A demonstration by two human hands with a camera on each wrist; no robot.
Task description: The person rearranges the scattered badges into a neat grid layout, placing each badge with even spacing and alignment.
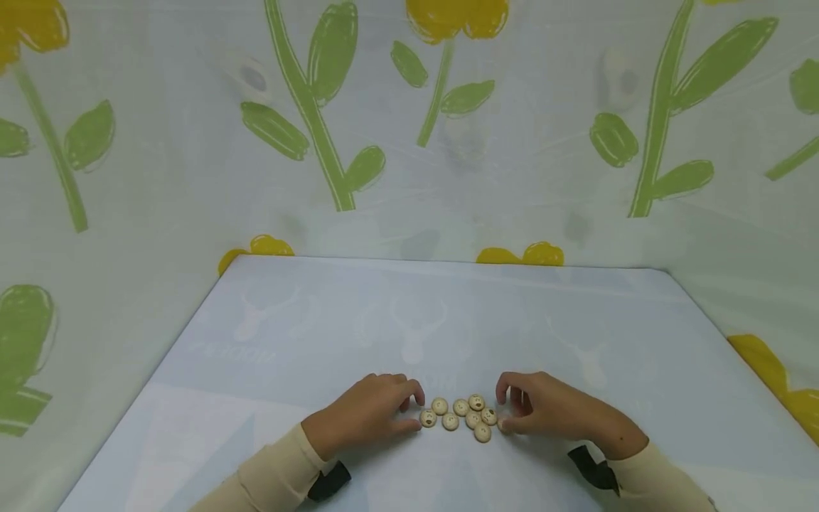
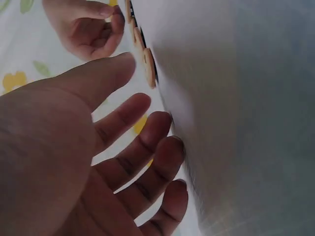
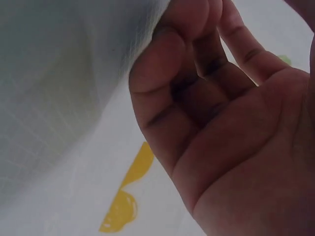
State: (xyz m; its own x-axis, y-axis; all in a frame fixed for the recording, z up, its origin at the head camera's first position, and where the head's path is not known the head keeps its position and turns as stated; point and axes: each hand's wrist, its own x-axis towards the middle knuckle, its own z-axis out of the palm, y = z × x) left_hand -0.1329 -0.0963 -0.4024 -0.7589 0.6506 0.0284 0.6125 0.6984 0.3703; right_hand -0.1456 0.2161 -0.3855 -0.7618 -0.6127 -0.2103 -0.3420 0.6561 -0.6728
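Observation:
Several small round wooden buttons [image 1: 473, 419] with dark marks, some like little faces, lie in a loose cluster on the table. My left hand [image 1: 367, 414] is at the left end, its thumb tip right beside the leftmost button [image 1: 428, 418]. In the left wrist view, the left fingers [image 2: 156, 132] are spread and gently bent, with nothing between them and the thumb. My right hand [image 1: 557, 407] is at the other end, thumb tip at a partly covered button [image 1: 502, 424]. Its index finger arches above with a gap, and the other fingers [image 3: 162, 64] curl inward.
The pale table [image 1: 307, 313] has faint deer-head prints and stretches far beyond the hands. Behind and around it hangs a white curtain [image 1: 192, 142] with green stems and yellow flowers. Dark straps [image 1: 329, 481] show below both wrists.

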